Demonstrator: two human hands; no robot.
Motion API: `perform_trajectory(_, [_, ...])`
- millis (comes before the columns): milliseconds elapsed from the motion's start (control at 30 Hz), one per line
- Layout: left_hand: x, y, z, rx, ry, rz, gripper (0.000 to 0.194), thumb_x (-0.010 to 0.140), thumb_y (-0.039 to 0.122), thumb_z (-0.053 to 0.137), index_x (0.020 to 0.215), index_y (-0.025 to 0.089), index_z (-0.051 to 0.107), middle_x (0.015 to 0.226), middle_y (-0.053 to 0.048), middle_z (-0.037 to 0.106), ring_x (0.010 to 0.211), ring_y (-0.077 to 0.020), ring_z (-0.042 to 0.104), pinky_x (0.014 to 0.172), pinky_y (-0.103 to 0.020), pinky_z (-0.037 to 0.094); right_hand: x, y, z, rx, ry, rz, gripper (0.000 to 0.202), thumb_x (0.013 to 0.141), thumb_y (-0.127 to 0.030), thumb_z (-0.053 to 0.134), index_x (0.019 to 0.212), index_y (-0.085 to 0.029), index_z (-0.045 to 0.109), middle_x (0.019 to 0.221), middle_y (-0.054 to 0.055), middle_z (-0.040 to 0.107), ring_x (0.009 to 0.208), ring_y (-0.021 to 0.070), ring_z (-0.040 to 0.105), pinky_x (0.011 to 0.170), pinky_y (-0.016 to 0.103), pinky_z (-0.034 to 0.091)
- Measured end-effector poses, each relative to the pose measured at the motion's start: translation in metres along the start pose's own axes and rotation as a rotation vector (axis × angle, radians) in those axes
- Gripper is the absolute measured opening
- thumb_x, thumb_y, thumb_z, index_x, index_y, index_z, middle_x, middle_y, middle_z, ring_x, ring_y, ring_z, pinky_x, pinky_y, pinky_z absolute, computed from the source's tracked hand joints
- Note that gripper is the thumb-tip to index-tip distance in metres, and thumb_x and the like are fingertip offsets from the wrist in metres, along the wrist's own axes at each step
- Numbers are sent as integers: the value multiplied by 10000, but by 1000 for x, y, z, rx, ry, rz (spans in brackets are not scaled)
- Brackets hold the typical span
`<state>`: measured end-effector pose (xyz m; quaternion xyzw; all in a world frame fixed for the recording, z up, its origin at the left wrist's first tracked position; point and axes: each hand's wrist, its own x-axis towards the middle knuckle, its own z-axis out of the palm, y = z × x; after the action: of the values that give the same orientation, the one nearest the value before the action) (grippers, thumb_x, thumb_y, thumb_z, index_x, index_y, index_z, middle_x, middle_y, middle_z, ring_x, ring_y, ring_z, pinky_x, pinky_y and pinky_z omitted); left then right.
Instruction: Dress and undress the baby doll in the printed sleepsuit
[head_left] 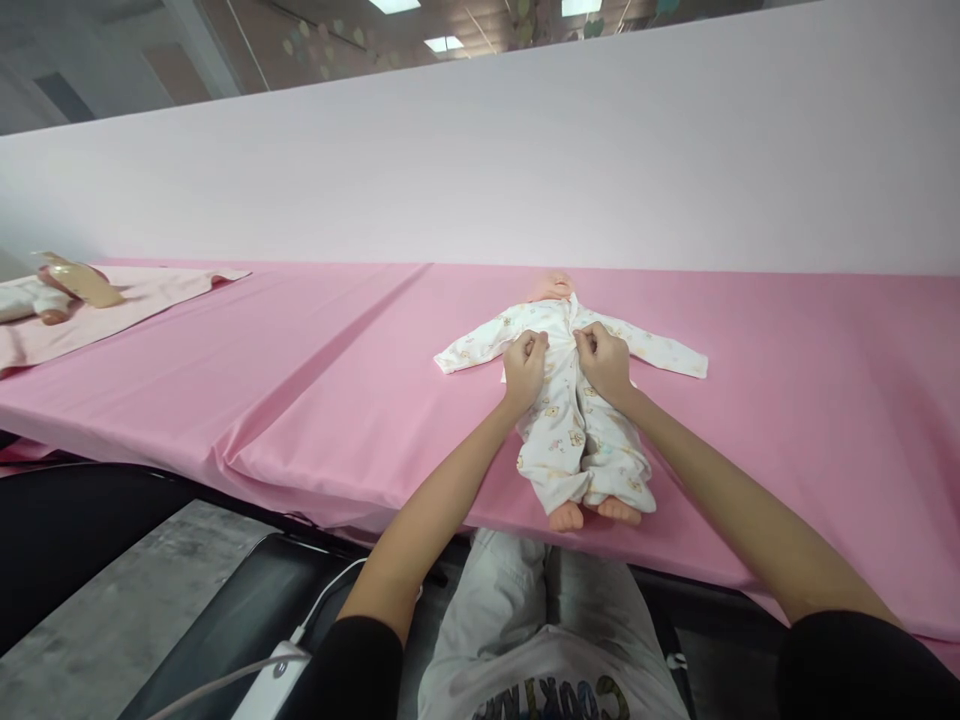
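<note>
A baby doll (556, 286) lies on its back on the pink cloth, its head toward the wall and its bare feet toward me. It wears a white patterned baby romper (559, 430) with both sleeves spread out to the sides. My left hand (525, 366) is closed on the left side of the romper's front, at chest height. Across from it, my right hand (602, 360) pinches the other side of the front near the middle opening. The fabric between my hands is drawn up a little. My fingertips partly hide the cloth they grip.
Pink cloth (337, 370) covers the long table, with folds on the left. On a pale towel (172, 290) at the far left lie a pump bottle (84, 282) and part of another doll (34, 300). A white wall (480, 170) stands behind. A power strip (274, 680) rests below.
</note>
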<state>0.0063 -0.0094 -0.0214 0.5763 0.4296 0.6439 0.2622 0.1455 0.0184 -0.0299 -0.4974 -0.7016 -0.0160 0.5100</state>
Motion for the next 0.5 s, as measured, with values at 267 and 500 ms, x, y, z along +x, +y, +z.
perform_trajectory(267, [0, 1, 0, -21, -10, 1, 353, 868, 368, 487, 574, 180, 434, 519, 50, 312, 537, -94, 314, 571, -248, 289, 0, -2, -1, 71, 25, 53, 224, 842, -399, 492, 713, -217, 468, 594, 4, 584, 566, 171, 548, 583, 278, 370])
perform_trajectory(500, [0, 1, 0, -27, -17, -1, 375, 867, 391, 489, 565, 179, 423, 517, 51, 314, 533, -92, 313, 573, -250, 288, 2, -2, -1, -32, -41, 50, 222, 868, -373, 468, 718, -211, 453, 584, 4, 534, 559, 178, 505, 566, 278, 291])
